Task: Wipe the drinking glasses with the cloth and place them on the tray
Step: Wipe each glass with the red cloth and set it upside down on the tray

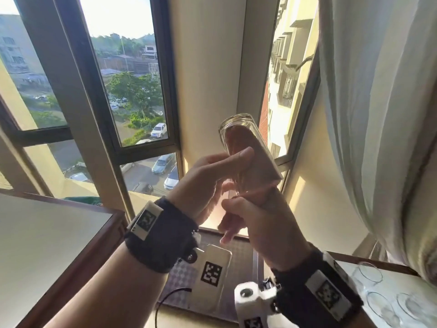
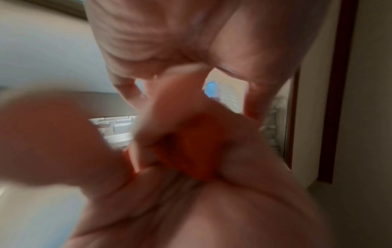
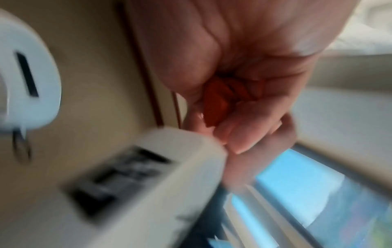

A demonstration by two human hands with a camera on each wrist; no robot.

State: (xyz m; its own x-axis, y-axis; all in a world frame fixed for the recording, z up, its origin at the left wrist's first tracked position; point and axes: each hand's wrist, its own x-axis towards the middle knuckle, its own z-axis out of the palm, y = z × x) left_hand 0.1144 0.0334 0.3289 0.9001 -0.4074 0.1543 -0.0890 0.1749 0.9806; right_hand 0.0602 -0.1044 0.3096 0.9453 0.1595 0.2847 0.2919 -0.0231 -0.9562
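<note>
In the head view a clear drinking glass (image 1: 246, 147) is raised in front of the window, tilted, its base up and to the left. A pinkish-orange cloth (image 1: 250, 162) fills its inside. My left hand (image 1: 212, 178) grips the glass from the left, with the thumb lying along its side. Just below the glass mouth, my right hand (image 1: 250, 218) grips the bunched cloth. Both wrist views are blurred. The left wrist view shows the orange cloth (image 2: 191, 146) squeezed between the fingers of both hands. The right wrist view has the cloth (image 3: 214, 104) inside my curled right hand (image 3: 244, 83).
Several clear glasses (image 1: 378, 303) stand on a white surface at the lower right. A wood-framed white table (image 1: 47, 245) is at the left. A marker card (image 1: 211, 273) lies on the windowsill below my hands. A pale curtain (image 1: 378, 114) hangs at the right.
</note>
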